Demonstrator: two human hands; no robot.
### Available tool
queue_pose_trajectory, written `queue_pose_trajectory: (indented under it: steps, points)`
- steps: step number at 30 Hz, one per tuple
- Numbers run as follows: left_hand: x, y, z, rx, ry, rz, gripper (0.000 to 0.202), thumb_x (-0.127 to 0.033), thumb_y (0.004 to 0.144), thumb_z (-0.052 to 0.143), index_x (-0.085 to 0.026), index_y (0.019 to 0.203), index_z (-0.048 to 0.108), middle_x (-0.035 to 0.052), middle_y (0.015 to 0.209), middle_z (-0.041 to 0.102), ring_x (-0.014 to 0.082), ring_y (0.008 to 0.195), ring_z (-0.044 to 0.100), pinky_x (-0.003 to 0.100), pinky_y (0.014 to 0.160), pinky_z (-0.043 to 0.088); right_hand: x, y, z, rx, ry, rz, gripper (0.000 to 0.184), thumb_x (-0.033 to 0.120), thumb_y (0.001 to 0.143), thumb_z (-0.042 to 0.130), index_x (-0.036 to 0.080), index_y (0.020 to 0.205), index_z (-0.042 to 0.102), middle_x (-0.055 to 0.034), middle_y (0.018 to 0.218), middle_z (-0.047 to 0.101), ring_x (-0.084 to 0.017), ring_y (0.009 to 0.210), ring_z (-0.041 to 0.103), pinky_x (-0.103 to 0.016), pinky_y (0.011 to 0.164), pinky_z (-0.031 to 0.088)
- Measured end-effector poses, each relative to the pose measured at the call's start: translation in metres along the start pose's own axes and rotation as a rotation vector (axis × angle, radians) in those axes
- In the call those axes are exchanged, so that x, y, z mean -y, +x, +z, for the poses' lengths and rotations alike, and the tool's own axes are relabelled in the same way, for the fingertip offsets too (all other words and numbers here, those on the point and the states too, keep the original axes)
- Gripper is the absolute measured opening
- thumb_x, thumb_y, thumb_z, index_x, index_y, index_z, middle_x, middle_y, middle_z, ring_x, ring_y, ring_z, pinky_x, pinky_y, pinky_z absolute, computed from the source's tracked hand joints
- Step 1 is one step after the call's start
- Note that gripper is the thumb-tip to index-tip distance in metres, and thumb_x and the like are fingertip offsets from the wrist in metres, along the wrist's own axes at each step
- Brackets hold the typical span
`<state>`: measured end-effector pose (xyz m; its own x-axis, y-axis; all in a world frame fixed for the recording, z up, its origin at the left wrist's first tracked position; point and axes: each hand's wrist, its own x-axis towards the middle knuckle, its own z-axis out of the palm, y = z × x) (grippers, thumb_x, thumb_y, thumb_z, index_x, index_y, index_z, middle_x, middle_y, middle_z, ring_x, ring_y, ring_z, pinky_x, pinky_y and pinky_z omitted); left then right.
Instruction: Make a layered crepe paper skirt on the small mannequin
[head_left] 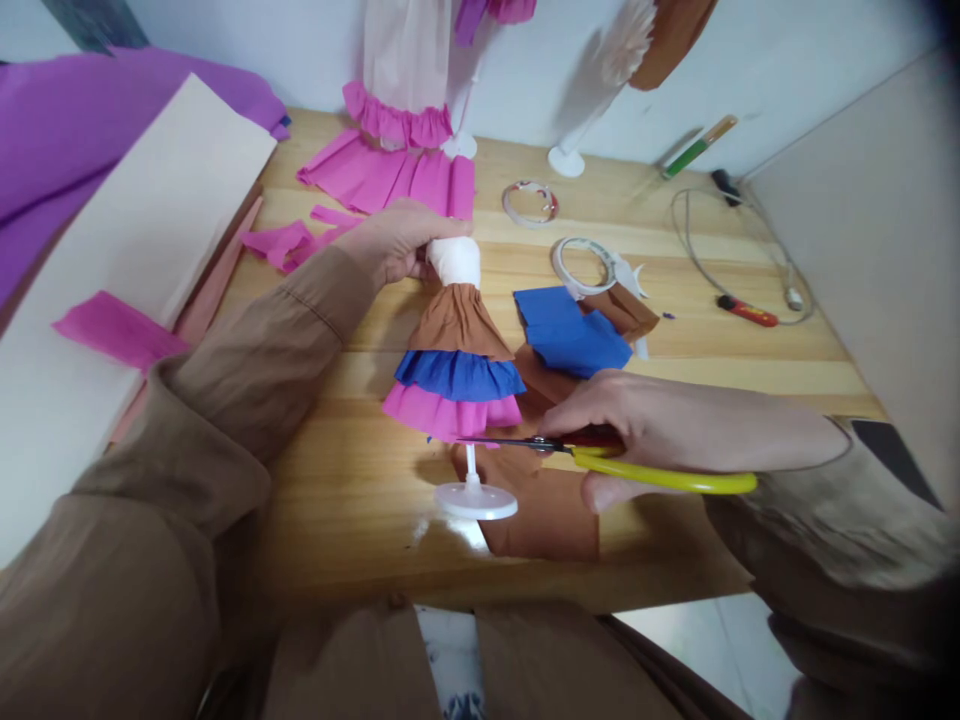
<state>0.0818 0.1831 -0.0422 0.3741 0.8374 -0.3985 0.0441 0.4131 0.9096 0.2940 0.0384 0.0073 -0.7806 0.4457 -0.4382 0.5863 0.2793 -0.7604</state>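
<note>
Pale wood bench (pixel 337 540) against a white wall (pixel 540 70), strewn with crepe paper. Near the middle of the bench is a small tiered dress (pixel 459 375), white at the top, then brown, blue and pink, on a white stand (pixel 475 502). Left hand (pixel 409 240): fingers closed on the dress's white top, tips partly hidden. Right hand (pixel 637 420): fingers curled around yellow-handled scissors (pixel 675 480), blades at the pink hem; whether they touch it is unclear. Brown paper (pixel 551 525) lies beneath; blue paper (pixel 574 335) lies beyond the right hand.
</note>
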Motion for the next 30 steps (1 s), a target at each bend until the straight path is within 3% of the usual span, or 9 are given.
queue_pose_trajectory:
  steps: [6, 9, 12, 16, 20, 23, 25, 28, 30]
  points:
    - [0.000, 0.000, -0.001, 0.026, 0.029, -0.004, 0.006, -0.018, 0.082, 0.071, -0.021, 0.079, 0.067, 0.0030, 0.067, 0.069, 0.0233, 0.098, 0.067, 0.041, 0.092, 0.053, 0.019, -0.005, 0.013, -0.090, -0.190, 0.105, 0.030, 0.047, 0.086, 0.068, 0.017, 0.088, 0.073, 0.0009, 0.066, 0.059, -0.011, 0.056, 0.045, -0.026, 0.054, 0.027]
    - [0.001, 0.003, -0.003, 0.045, 0.036, -0.010, 0.004, -0.020, 0.084, 0.072, -0.020, 0.085, 0.068, 0.0029, 0.067, 0.070, 0.0231, 0.100, 0.066, 0.041, 0.093, 0.052, 0.022, -0.007, 0.022, -0.155, -0.273, 0.162, 0.026, 0.044, 0.086, 0.068, 0.020, 0.095, 0.073, -0.0002, 0.071, 0.063, -0.013, 0.058, 0.049, -0.026, 0.056, 0.028]
    - [0.001, 0.005, -0.004, 0.042, 0.023, -0.009, 0.008, -0.018, 0.084, 0.072, -0.018, 0.091, 0.068, 0.0026, 0.065, 0.069, 0.0227, 0.099, 0.066, 0.039, 0.091, 0.052, 0.021, -0.008, 0.026, -0.166, -0.305, 0.215, 0.033, 0.051, 0.085, 0.068, 0.022, 0.100, 0.072, -0.0015, 0.074, 0.065, -0.016, 0.063, 0.055, -0.027, 0.056, 0.029]
    - [0.000, 0.001, -0.003, 0.035, 0.012, 0.010, 0.009, -0.017, 0.080, 0.075, -0.018, 0.085, 0.068, 0.0034, 0.065, 0.069, 0.0238, 0.101, 0.066, 0.039, 0.089, 0.052, 0.020, -0.009, 0.025, -0.139, -0.265, 0.174, 0.043, 0.062, 0.082, 0.067, 0.023, 0.101, 0.072, -0.0004, 0.068, 0.064, -0.016, 0.058, 0.053, -0.027, 0.054, 0.030]
    - [-0.001, -0.004, -0.003, 0.056, 0.031, 0.012, 0.016, -0.018, 0.072, 0.081, -0.021, 0.077, 0.067, 0.0029, 0.067, 0.071, 0.0251, 0.105, 0.065, 0.041, 0.093, 0.051, 0.029, -0.011, 0.030, -0.179, -0.303, 0.125, 0.048, 0.055, 0.082, 0.072, 0.027, 0.121, 0.068, -0.0023, 0.082, 0.073, -0.018, 0.064, 0.060, -0.028, 0.057, 0.034]
    - [-0.002, -0.005, -0.002, 0.057, 0.036, -0.004, 0.014, -0.017, 0.075, 0.079, -0.022, 0.074, 0.065, 0.0025, 0.068, 0.071, 0.0233, 0.104, 0.065, 0.039, 0.091, 0.052, 0.035, -0.014, 0.036, -0.234, -0.357, 0.114, 0.052, 0.047, 0.080, 0.076, 0.030, 0.129, 0.065, -0.0011, 0.074, 0.072, -0.020, 0.061, 0.060, -0.029, 0.055, 0.033]
    - [-0.003, -0.005, -0.001, 0.034, 0.036, -0.023, 0.013, -0.017, 0.080, 0.074, -0.021, 0.072, 0.065, 0.0029, 0.070, 0.071, 0.0220, 0.102, 0.066, 0.036, 0.088, 0.053, 0.036, -0.016, 0.036, -0.217, -0.318, 0.132, 0.050, 0.048, 0.079, 0.077, 0.030, 0.125, 0.068, -0.0014, 0.076, 0.073, -0.020, 0.060, 0.060, -0.029, 0.055, 0.035]
    - [-0.003, -0.005, -0.001, 0.006, 0.032, -0.035, 0.017, -0.017, 0.087, 0.067, -0.020, 0.071, 0.065, 0.0041, 0.070, 0.070, 0.0207, 0.096, 0.067, 0.035, 0.085, 0.052, 0.033, -0.021, 0.032, -0.154, -0.239, 0.156, 0.051, 0.054, 0.078, 0.077, 0.031, 0.123, 0.068, -0.0031, 0.094, 0.076, -0.020, 0.071, 0.065, -0.029, 0.062, 0.040]
    - [-0.003, -0.005, -0.002, 0.032, 0.019, -0.019, 0.017, -0.016, 0.089, 0.065, -0.019, 0.072, 0.066, 0.0042, 0.070, 0.070, 0.0190, 0.091, 0.067, 0.034, 0.083, 0.053, 0.028, -0.025, 0.029, -0.121, -0.228, 0.165, 0.045, 0.051, 0.080, 0.076, 0.029, 0.117, 0.069, -0.0033, 0.093, 0.074, -0.019, 0.071, 0.063, -0.028, 0.062, 0.040]
